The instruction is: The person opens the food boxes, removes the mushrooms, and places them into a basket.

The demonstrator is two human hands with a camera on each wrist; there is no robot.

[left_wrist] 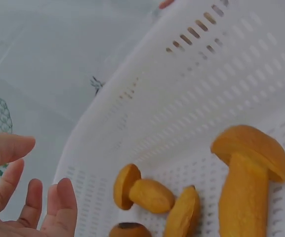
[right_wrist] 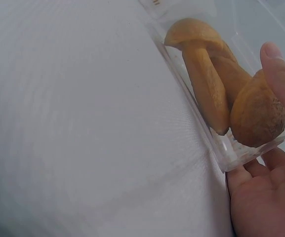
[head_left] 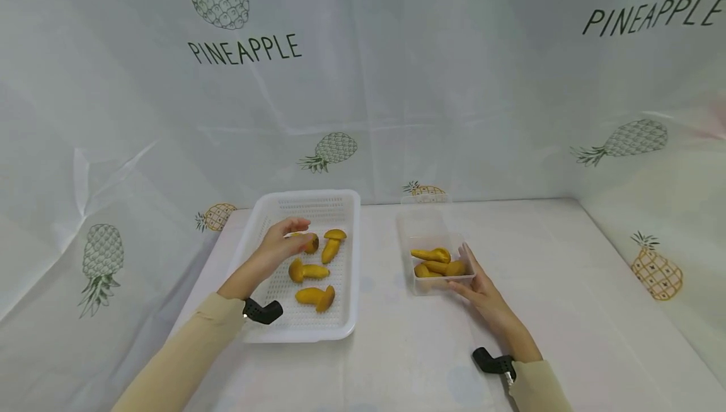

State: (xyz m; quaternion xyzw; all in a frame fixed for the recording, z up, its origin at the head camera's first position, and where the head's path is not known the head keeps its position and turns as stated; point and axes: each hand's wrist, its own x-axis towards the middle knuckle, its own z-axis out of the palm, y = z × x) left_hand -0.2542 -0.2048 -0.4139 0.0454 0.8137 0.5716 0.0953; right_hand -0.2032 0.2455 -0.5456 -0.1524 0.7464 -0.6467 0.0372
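My left hand (head_left: 285,240) hovers over a white perforated basket (head_left: 352,261), its fingers apart and slightly bent, holding nothing. Just past its thumb lies a yellow-brown mushroom (head_left: 312,244), partly hidden by the hand. Other mushrooms (head_left: 333,247) lie spread on the basket floor. In the left wrist view, a gap separates the fingers from the nearest mushroom (left_wrist: 152,195). On the right, a clear plastic box (head_left: 426,284) contains several mushrooms (right_wrist: 201,74). My right hand (head_left: 484,292) holds its near right corner, with the thumb along the front and the fingers on the right side.
The box's clear lid (head_left: 424,215) stands raised behind it. A pale cloth covers the table (head_left: 386,349), and a pineapple-print sheet (head_left: 454,84) hangs behind and at both sides. A black wrist camera (head_left: 263,312) sits by the left cuff, another (head_left: 491,361) by the right.
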